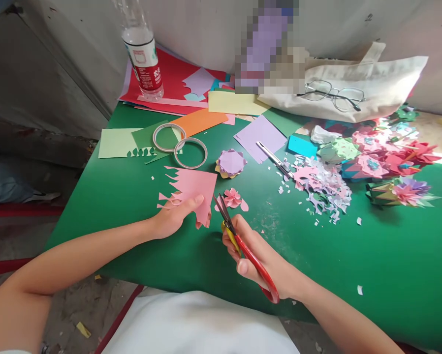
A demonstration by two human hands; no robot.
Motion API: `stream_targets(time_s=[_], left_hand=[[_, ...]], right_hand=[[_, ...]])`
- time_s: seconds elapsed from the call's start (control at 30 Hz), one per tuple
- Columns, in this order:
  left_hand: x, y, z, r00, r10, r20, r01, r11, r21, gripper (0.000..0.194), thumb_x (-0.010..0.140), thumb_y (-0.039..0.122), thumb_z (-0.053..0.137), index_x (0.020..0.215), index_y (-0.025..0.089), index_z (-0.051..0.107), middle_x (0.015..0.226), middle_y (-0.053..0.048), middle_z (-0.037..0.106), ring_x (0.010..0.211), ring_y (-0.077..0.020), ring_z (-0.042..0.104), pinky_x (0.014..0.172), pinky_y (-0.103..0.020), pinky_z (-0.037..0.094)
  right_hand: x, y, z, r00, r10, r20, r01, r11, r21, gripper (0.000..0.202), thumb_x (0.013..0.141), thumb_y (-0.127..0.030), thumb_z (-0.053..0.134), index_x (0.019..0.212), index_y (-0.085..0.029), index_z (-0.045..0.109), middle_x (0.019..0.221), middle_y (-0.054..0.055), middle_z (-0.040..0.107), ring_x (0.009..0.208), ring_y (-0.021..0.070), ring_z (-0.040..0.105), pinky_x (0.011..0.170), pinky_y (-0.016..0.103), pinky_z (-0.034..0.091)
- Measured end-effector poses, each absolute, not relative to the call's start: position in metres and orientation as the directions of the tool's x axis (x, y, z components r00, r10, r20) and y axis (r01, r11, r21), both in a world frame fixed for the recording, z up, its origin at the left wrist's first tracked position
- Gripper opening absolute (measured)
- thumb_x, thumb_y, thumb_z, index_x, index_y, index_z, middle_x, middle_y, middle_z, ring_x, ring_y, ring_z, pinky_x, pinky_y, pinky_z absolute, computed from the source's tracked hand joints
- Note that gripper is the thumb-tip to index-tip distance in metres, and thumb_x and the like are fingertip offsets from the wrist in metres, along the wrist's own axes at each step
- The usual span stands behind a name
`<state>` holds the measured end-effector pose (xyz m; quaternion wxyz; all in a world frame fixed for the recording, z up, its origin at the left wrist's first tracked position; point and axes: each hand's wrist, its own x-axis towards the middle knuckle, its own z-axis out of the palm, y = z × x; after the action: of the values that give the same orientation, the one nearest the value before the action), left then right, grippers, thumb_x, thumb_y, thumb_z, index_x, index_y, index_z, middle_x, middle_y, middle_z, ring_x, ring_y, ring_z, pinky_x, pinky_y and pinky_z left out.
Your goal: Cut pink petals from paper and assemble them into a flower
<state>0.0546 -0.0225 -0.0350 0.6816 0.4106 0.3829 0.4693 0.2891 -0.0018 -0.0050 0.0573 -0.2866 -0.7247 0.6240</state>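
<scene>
My left hand (173,216) is closed on a sheet of pink paper (195,184), thumb on top, its left edge cut into ragged, petal-shaped notches. In my right hand (258,246) is a pair of scissors (248,253) with red and yellow handles. The slightly parted blades point up and left, close to the paper's right edge. Just beyond the blade tips lies a small pink paper flower (232,197) with loose petals beside it. A round lilac and yellow paper flower (231,163) sits farther back.
Two tape rolls (191,153) overlap near green and orange paper (202,122). A utility knife (274,158) lies by a heap of paper scraps (328,189). Finished paper flowers (383,152) crowd the right. Behind are a water bottle (143,64), a cloth bag (391,83) and glasses (333,95).
</scene>
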Motion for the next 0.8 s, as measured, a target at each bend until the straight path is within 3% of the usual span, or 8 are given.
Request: stream_targets(time_s=[0.13, 0.37, 0.67, 0.8], left_hand=[[0.057, -0.026, -0.033, 0.310, 0.940, -0.142, -0.257, 0.227, 0.939, 0.058, 0.093, 0.065, 0.056, 0.067, 0.015, 0.070, 0.069, -0.005, 0.071, 0.062, -0.0141, 0.062, 0.061, -0.026, 0.050], [0.058, -0.034, -0.026, 0.344, 0.910, -0.230, -0.070, 0.269, 0.960, 0.056, 0.099, 0.058, 0.050, 0.067, 0.016, 0.072, 0.071, -0.004, 0.074, 0.067, -0.0148, 0.062, 0.066, -0.027, 0.049], [0.057, -0.035, -0.026, 0.360, 0.898, -0.254, -0.094, 0.306, 0.947, 0.049, 0.097, 0.055, 0.055, 0.070, 0.018, 0.073, 0.072, -0.003, 0.075, 0.077, -0.0171, 0.069, 0.087, -0.028, 0.054], [0.059, -0.035, -0.025, 0.391, 0.891, -0.229, -0.131, 0.300, 0.945, 0.048, 0.097, 0.054, 0.056, 0.071, 0.017, 0.074, 0.071, -0.004, 0.074, 0.079, -0.0178, 0.070, 0.088, -0.029, 0.055]], right_hand=[[0.288, -0.003, -0.009, -0.846, 0.448, -0.288, 0.276, -0.094, -0.956, 0.064, 0.084, -0.088, 0.042, 0.095, -0.026, 0.030, 0.081, -0.004, 0.034, 0.065, 0.0119, 0.028, 0.053, 0.026, 0.030], [0.287, -0.004, -0.015, -0.853, 0.453, -0.259, 0.200, -0.174, -0.964, 0.061, 0.086, -0.084, 0.047, 0.093, -0.026, 0.028, 0.080, -0.005, 0.030, 0.063, 0.0109, 0.026, 0.052, 0.026, 0.028], [0.284, -0.009, -0.008, -0.820, 0.491, -0.295, 0.210, -0.223, -0.952, 0.062, 0.086, -0.085, 0.047, 0.092, -0.026, 0.028, 0.083, -0.004, 0.029, 0.068, 0.0125, 0.026, 0.055, 0.027, 0.031], [0.284, -0.008, -0.010, -0.810, 0.510, -0.291, 0.214, -0.206, -0.955, 0.061, 0.087, -0.085, 0.044, 0.093, -0.026, 0.028, 0.084, -0.003, 0.031, 0.070, 0.0135, 0.029, 0.058, 0.028, 0.034]])
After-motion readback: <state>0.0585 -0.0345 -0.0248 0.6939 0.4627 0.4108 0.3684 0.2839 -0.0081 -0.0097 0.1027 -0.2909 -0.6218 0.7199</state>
